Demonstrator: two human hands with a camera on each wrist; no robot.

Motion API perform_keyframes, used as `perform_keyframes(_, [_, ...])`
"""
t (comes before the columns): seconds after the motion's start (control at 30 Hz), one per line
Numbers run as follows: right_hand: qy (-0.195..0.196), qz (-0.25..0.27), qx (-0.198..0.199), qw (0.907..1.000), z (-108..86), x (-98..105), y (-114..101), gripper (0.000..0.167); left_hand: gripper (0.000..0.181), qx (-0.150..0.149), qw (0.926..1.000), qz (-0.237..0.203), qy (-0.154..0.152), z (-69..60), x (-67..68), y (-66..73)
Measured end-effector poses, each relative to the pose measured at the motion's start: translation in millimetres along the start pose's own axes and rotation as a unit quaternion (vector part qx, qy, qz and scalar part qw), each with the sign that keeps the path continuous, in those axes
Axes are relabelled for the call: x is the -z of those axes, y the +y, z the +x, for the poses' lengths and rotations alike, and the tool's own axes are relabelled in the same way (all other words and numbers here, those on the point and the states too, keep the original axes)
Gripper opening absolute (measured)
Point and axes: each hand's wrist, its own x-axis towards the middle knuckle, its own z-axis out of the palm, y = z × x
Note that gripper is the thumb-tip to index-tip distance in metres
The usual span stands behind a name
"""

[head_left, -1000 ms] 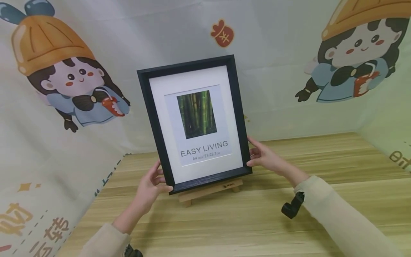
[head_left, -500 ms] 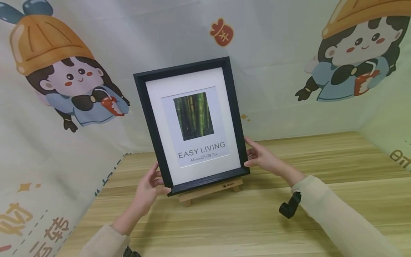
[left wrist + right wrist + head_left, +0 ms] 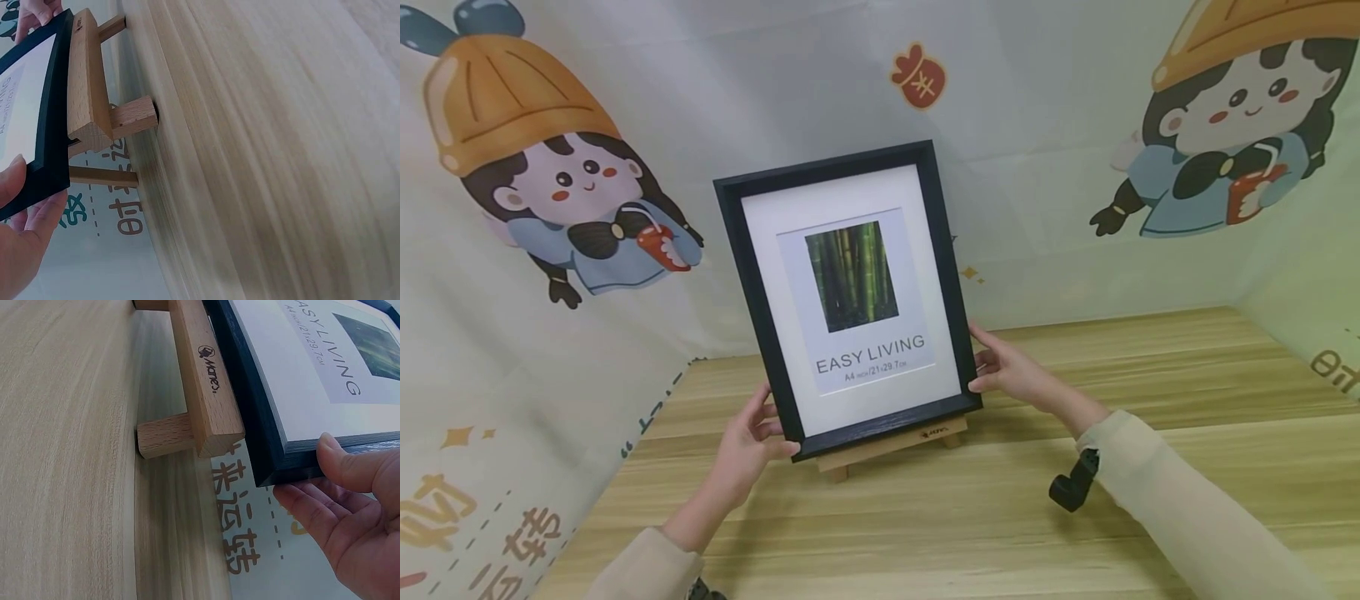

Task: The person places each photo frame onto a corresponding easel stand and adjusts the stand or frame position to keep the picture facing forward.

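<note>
A rectangular black picture frame (image 3: 948, 275) with a faintly grained surface stood on edge, taller than wide, its face toward the head camera. Inside its border sat a white mat (image 3: 887, 400), and within the mat's opening a pale bluish sheet (image 3: 917, 283). The sheet bore a dark green bamboo photo (image 3: 852, 277) above grey capital lettering (image 3: 870, 355) reading "EASY LIVING", with a smaller size line underneath.

The frame's lower edge lay along the ledge of a light-brown wooden easel (image 3: 892, 443) and reached past both ends of it; whether edge and ledge touched could not be told. A small dark logo marked the ledge's front, and the easel's feet stood on a wood-grained tabletop (image 3: 925, 517).

The left hand (image 3: 745, 454) pinched the frame at its lower left corner, thumb on the front and fingers behind. The right hand (image 3: 1018, 371) pinched the right side near the lower corner in the same way. Both arms wore cream sleeves (image 3: 1195, 492), with a black wrist camera (image 3: 1073, 482) at the right cuff.

Behind hung a whitish printed cloth (image 3: 1030, 267) with orange-hatted cartoon figures (image 3: 598, 200) and a red pouch motif (image 3: 918, 76).
</note>
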Motion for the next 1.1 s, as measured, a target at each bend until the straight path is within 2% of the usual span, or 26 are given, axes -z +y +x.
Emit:
perform_keyframes(0.4, [0.001,-0.009,-0.008,0.9999,1.3,-0.5,1.3,0.085,0.090,-0.001,0.9997,-0.022,0.005,2.0,-2.3,-6.0])
perform_keyframes(1.1, [-0.007,-0.003,-0.013,0.9999,3.7,-1.3,2.5,0.084,0.091,-0.003,0.9997,-0.023,0.008,3.9,-4.3,-11.2])
